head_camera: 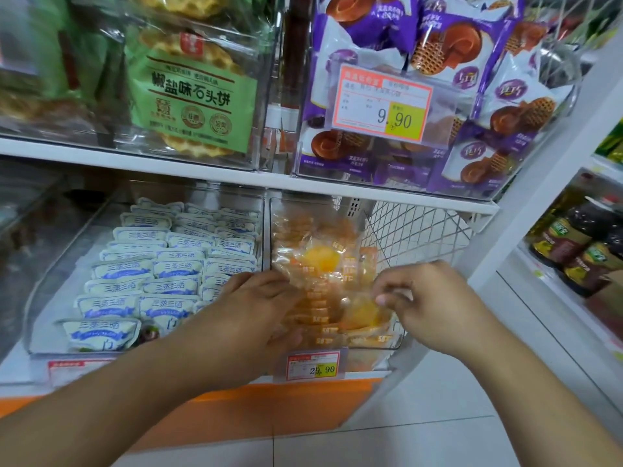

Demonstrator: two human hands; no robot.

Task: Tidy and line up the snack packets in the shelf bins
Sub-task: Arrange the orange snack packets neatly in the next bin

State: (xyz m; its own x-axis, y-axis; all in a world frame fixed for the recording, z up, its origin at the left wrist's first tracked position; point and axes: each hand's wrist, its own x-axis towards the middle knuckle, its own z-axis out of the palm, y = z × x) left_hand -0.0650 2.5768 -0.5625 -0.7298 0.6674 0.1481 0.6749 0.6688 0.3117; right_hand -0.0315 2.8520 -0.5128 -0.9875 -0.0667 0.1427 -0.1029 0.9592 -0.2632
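Two white shelves were seen, one above the other. On the lower shelf (202, 369) two clear bins were set side by side: the left bin (50, 298) was filled with rows of white and blue packets (141, 288), and the right bin (377, 345) with orange packets (320, 261). On the upper shelf (135, 161) clear bins of green packets (188, 96) and purple packets (472, 156) were kept.

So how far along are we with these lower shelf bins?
The white and blue packets already sit in neat rows. Both hands are in the orange packet bin: the left hand holds its packets, and the right hand pinches one. That bin's front packets remain jumbled.
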